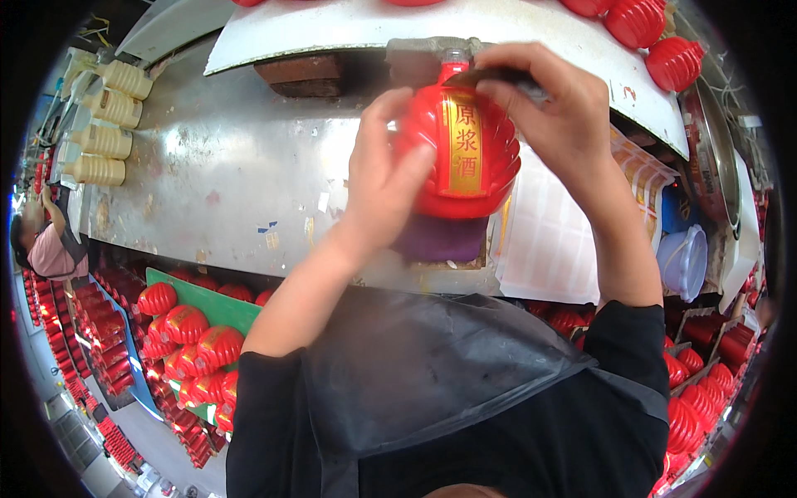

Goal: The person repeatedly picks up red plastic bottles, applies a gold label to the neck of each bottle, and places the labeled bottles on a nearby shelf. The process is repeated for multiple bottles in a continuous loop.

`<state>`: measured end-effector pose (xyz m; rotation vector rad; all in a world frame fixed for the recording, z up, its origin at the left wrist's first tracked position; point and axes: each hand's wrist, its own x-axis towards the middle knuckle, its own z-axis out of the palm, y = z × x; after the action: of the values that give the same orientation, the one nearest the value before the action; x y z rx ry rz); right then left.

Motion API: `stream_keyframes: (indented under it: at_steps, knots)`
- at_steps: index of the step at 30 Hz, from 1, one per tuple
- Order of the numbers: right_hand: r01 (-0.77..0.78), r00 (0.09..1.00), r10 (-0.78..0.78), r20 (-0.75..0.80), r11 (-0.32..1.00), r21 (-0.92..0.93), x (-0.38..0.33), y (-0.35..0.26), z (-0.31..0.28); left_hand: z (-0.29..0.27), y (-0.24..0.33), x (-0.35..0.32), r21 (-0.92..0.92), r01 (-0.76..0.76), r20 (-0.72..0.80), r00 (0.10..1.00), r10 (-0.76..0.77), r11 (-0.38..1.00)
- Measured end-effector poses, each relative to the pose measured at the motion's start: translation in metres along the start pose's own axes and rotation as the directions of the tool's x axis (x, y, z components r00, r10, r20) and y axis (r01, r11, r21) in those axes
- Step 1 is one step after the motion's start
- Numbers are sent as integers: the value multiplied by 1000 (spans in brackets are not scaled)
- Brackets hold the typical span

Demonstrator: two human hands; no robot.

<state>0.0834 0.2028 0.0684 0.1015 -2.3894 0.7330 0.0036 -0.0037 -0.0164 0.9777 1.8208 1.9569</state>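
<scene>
At 12 o'clock, R hand pinches dark tool by red btl; L hand, fingers half-open at 9 o'clock, shd brace it.

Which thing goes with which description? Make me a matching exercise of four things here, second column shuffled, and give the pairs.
1. Bottle
2. Jugs
3. Bucket
4. Dark flat object

A. Lavender, at the picture's right
B. Held in the right hand, at a bottle's neck
C. Red, with a gold label
D. Cream-coloured, lined up at upper left

Pairs: 1-C; 2-D; 3-A; 4-B
</scene>
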Motion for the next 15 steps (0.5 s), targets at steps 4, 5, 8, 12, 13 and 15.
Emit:
stream_keyframes:
  at_steps: [4,5,8,12,13,15]
  knots:
    - [394,917,-383,113,915,-92,-37,-26,4,-5,1,13,-70,34,11,999,-33,997]
    - [426,897,-417,145,904,-38,-50,-38,9,-6,2,14,-101,72,41,997,-68,992]
    - [472,869,-470,158,881,23,-70,-60,14,-7,7,21,-138,125,94,989,-113,982]
    - [187,982,-187,31,982,13,-66,-53,1,-4,10,35,-212,182,129,979,-157,960]
    - [77,994,-78,-83,997,-19,-64,-48,-4,-3,10,40,-257,229,159,968,-193,939]
    - [129,991,-129,-45,992,5,-66,-44,-2,-1,10,50,-291,306,193,947,-258,907]
